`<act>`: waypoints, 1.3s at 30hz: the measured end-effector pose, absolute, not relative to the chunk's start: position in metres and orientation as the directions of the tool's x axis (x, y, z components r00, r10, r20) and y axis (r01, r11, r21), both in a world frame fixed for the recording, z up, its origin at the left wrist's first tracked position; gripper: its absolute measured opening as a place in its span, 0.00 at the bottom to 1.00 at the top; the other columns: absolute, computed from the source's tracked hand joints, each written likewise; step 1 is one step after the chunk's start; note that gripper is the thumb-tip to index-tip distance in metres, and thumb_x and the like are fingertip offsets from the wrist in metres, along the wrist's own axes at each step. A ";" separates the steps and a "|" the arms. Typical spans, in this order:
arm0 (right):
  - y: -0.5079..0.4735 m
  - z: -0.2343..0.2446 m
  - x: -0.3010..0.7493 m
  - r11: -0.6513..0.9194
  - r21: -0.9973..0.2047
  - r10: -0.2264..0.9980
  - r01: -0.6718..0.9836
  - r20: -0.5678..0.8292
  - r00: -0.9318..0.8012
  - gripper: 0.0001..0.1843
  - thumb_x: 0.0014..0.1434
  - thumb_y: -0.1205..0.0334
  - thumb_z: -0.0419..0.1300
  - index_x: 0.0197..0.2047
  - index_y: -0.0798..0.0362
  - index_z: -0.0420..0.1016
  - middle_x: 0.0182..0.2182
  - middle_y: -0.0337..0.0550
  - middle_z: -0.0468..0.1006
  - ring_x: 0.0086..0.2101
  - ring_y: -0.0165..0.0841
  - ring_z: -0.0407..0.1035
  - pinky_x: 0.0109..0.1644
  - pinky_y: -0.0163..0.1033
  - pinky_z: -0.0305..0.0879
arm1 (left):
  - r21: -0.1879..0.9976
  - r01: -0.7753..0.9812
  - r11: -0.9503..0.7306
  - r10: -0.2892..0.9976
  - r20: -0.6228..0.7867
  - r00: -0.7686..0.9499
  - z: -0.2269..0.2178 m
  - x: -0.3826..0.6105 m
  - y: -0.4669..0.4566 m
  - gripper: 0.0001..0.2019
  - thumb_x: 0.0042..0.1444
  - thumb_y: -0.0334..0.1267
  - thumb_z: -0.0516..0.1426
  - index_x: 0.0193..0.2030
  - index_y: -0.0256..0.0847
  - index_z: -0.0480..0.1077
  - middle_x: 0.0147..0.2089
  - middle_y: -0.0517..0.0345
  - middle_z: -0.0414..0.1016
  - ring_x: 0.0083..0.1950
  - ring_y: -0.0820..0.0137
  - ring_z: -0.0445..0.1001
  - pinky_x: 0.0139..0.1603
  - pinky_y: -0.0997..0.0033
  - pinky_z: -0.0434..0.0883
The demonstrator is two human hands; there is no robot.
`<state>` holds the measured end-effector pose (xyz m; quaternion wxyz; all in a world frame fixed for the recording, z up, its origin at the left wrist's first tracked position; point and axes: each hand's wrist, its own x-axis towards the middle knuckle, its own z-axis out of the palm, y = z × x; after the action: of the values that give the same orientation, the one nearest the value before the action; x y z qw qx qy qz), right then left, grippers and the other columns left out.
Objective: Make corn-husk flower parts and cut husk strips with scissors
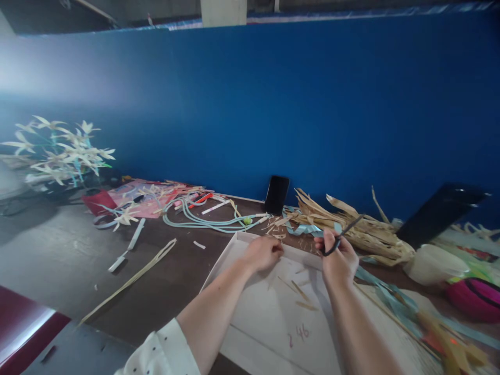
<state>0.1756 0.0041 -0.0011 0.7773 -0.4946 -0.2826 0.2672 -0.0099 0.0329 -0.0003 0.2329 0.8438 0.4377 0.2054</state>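
Scissors (pixel 349 228) with dark blades are in my right hand (pixel 339 258), its fingers closed round the handles and the blades pointing up to the right. My left hand (pixel 262 253) is over the far left part of a shallow white box lid (pixel 269 328), fingers curled together; what they hold, if anything, is hidden. Several short strips of dry husk (pixel 302 291) lie in the lid, above a handwritten number. Beyond my right hand is a bundle of dry corn husks (pixel 363 237), with pale blue ribbon (pixel 308 229) beside it.
A black phone (pixel 277 195) leans on the blue partition (pixel 250 114). A pale cord (pixel 203 225) loops left of it, near pens. Husk flowers (pixel 66 151) stand far left; a long husk strip (pixel 133 278) lies on the table. At right are a white cup (pixel 435 264) and a pink pouch (pixel 474 299).
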 end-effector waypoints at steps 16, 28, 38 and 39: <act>0.006 -0.001 0.187 0.363 -0.928 0.580 -0.084 0.154 0.800 0.20 0.43 0.50 0.69 0.34 0.57 0.76 0.20 0.38 0.75 0.18 0.25 0.66 0.19 0.28 0.62 | 0.450 0.691 -0.566 0.802 0.108 0.587 -0.002 -0.011 0.032 0.10 0.53 0.39 0.53 0.36 0.43 0.74 0.40 0.56 0.76 0.42 0.65 0.72 0.40 0.70 0.67; 0.007 0.006 0.196 0.386 -0.915 0.536 -0.115 0.121 0.836 0.17 0.43 0.52 0.68 0.29 0.56 0.73 0.19 0.38 0.75 0.16 0.23 0.64 0.15 0.26 0.58 | 0.403 0.656 -0.638 0.751 0.138 0.646 -0.005 -0.005 0.030 0.10 0.53 0.37 0.52 0.37 0.43 0.74 0.40 0.56 0.75 0.42 0.67 0.72 0.41 0.71 0.67; 0.008 0.002 0.192 0.368 -0.925 0.557 -0.093 0.139 0.819 0.17 0.43 0.53 0.68 0.31 0.56 0.74 0.18 0.37 0.75 0.16 0.24 0.65 0.15 0.26 0.59 | 0.403 0.655 -0.639 0.749 0.132 0.649 -0.003 -0.005 0.028 0.09 0.52 0.34 0.52 0.34 0.41 0.73 0.38 0.55 0.74 0.40 0.67 0.71 0.39 0.72 0.66; 0.008 0.001 0.192 0.369 -0.925 0.559 -0.092 0.142 0.817 0.17 0.43 0.53 0.68 0.31 0.57 0.74 0.18 0.37 0.75 0.16 0.25 0.66 0.16 0.26 0.59 | 0.404 0.655 -0.638 0.750 0.132 0.649 -0.003 -0.005 0.029 0.09 0.52 0.34 0.51 0.34 0.41 0.73 0.38 0.55 0.74 0.39 0.67 0.71 0.39 0.72 0.66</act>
<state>0.1920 0.0084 0.0010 0.7967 -0.5232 -0.2232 0.2043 -0.0054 0.0286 -0.0034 0.1622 0.8933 0.3932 0.1452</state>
